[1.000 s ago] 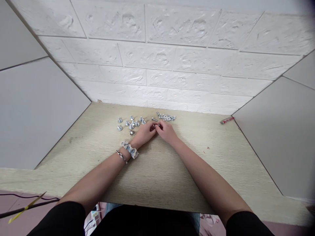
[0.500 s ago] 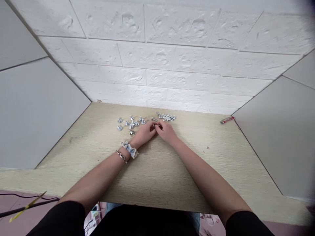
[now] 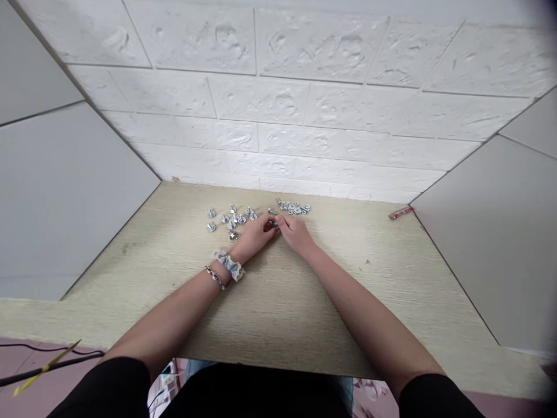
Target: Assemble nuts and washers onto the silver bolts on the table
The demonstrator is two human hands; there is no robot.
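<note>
My left hand (image 3: 256, 233) and my right hand (image 3: 296, 233) meet over the middle of the table, thumbs and fingertips pinched together. Between them a small metal bolt (image 3: 275, 224) shows in part; fingers cover the rest, so whether a nut or washer is on it cannot be made out. Left of my hands stand several bolts with washers (image 3: 234, 218). One more bolt (image 3: 233, 235) lies closest to my left wrist. Just beyond my fingertips lies a loose bolt (image 3: 272, 212). Behind my right hand is a group of loose bolts, nuts and washers (image 3: 297, 209).
A white brick-patterned wall (image 3: 282, 98) rises at the table's back edge, with grey panels on the left (image 3: 73, 203) and right (image 3: 483, 244). A red and silver tool (image 3: 401, 212) lies by the right panel. Small reddish bits (image 3: 368, 261) dot the wooden table (image 3: 278, 313).
The fingers of my right hand have shifted slightly on the bolt, and more metal shows between the hands. The loose hardware on the table stays where it was.
</note>
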